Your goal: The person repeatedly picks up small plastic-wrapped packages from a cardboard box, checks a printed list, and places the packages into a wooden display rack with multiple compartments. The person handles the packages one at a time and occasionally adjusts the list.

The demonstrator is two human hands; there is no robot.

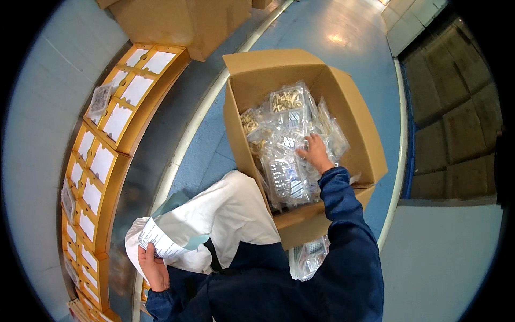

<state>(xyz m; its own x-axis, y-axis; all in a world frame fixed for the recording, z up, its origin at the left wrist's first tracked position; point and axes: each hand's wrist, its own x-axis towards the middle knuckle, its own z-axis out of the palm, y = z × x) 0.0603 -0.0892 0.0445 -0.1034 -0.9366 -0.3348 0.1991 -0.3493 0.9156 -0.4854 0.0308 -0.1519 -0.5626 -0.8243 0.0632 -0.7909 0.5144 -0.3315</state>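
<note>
My left hand [154,266] is closed on a printed white paper slip [160,239], pinched between thumb and fingers above my lap. My right hand [316,152] reaches into a large open cardboard box [240,127]. Its fingers are apart and rest on clear plastic packs [285,176] heaped inside. One pack near the far wall holds small gold-coloured metal parts [286,100]. More such parts show through packs along the box's left side. What lies beneath my right palm is hidden.
On the left stands a long row of orange-yellow bins [102,161] with white cards; clear plastic boxes [100,100] lie on it. A closed carton [161,24] stands at the far left. Another clear bag [313,257] lies below the open box. Stacked cartons [453,123] fill the right side.
</note>
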